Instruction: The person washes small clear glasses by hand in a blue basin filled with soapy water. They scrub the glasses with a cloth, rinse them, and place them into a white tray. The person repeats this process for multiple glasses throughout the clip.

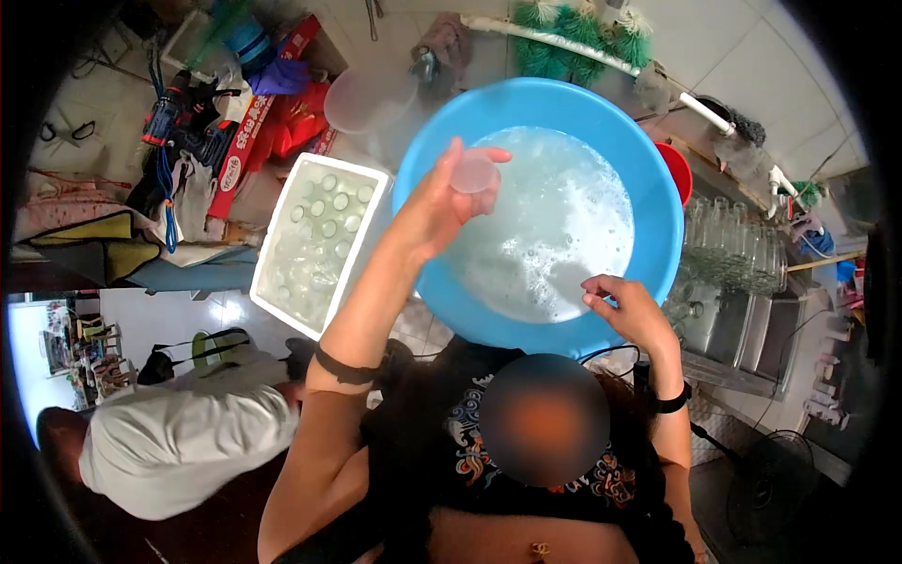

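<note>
A large blue plastic tub (652, 233) of cloudy, sudsy water (521, 211) stands before me. My left hand (454, 194) is raised over its left side, fingers curled round a small translucent round vessel (473, 174); blur hides its exact kind. My right hand (624, 307) hovers at the near right rim, thumb and forefinger slightly apart, with nothing visible between them. To the left of the tub, a white foam box (266, 271) contains liquid and several round glass vessels (329, 228).
Many clear glasses (740, 243) crowd a metal sink unit (750, 331) at right. A red container (674, 173) adjoins the tub. Green-bristled brushes (564, 39) lie beyond it. Cordless drills (168, 116) sit among clutter at upper left. A person in white (183, 448) is at lower left; a fan (771, 479) stands lower right.
</note>
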### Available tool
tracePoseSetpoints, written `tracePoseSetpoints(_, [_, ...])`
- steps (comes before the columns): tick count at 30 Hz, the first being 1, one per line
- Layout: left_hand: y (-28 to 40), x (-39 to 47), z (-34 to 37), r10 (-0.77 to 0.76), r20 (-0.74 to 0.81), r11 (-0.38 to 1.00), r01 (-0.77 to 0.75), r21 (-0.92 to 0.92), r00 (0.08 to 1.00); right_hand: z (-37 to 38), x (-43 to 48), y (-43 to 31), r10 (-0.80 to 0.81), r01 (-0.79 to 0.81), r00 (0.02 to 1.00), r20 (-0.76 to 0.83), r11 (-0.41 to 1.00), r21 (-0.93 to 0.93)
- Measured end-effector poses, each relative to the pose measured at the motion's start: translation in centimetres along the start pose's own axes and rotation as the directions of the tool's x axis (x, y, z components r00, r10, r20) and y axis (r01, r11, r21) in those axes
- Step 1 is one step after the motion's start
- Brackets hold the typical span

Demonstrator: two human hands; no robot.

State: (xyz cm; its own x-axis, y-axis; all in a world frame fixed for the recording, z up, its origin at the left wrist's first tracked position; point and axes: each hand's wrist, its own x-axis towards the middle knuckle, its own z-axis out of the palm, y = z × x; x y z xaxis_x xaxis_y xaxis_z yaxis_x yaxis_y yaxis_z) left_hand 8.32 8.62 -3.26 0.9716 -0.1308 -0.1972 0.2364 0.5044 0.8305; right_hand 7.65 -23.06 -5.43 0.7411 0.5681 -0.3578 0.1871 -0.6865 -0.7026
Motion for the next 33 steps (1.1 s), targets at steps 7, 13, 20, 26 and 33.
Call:
tracePoseSetpoints(7, [1.4,-0.5,0.6,0.057,0.053,0.997,-0.054,-0.053,0.997,0.0,0.4,0.2,-0.001,0.001,1.000,0.014,1.000,0.001])
tracePoseSetpoints(13, [1.6,0.2,-0.1,0.100,0.025,0.995,-0.100,-0.012,0.995,0.5,0.7,0.5,0.001,-0.001,1.000,0.002,1.000,0.019])
tracePoseSetpoints(20, [6.1,4.3,-8.8,0.358,-0.324,0.898,-0.418,-0.136,0.875,0.6,1.1,0.6,0.000,0.000,1.000,-0.006,1.000,0.011])
tracePoseSetpoints(26, [6.6,2.8,-4.8,0.335,-0.026,0.896,-0.327,-0.300,0.942,0.6,1.7,0.2,0.035,-0.035,0.999,0.006,0.999,0.027])
tracePoseSetpoints(33, [6.6,0.3,-1.7,0.314,0.004,0.849,-0.279,-0.449,0.949,0.9,3.1,-0.5,-0.017,0.017,1.000,0.004,1.000,-0.002])
